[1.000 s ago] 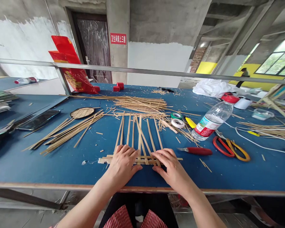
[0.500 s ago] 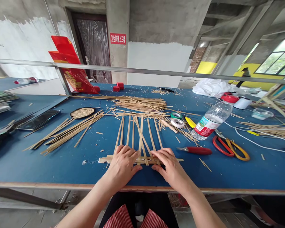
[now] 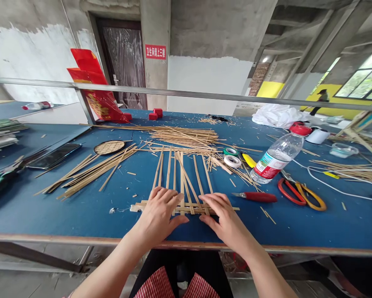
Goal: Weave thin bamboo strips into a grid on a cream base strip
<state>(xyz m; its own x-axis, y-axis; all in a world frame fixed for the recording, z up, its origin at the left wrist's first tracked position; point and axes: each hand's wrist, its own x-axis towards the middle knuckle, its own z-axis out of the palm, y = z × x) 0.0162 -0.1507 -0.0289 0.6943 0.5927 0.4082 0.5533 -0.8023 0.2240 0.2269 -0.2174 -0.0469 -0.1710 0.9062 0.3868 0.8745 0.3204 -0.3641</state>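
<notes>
Several upright bamboo strips (image 3: 182, 178) fan out on the blue table in front of me. Crosswise bamboo strips (image 3: 190, 205) run over their near ends, with a whitish, frayed end at the left. My left hand (image 3: 162, 209) lies over the left part of the crosswise strips, fingers bent across them and the thumb spread out to the right. On the right part rests my right hand (image 3: 221, 213), arched, its fingers stretched forward and its thumb apart from them. The palms hide parts of the strips. Neither hand visibly pinches a strip.
A red-handled knife (image 3: 258, 197), scissors (image 3: 300, 196) and a water bottle (image 3: 274, 159) are at right. Tape rolls (image 3: 232, 161) lie beyond my hands. Loose bamboo strips (image 3: 95, 174), a round woven piece (image 3: 109, 147) and a phone (image 3: 54, 156) are left. A metal rail (image 3: 186, 94) crosses behind.
My left thumb has moved slightly to the right, farther out from the fingers. The right hand has barely shifted, and the camera view has moved a little.
</notes>
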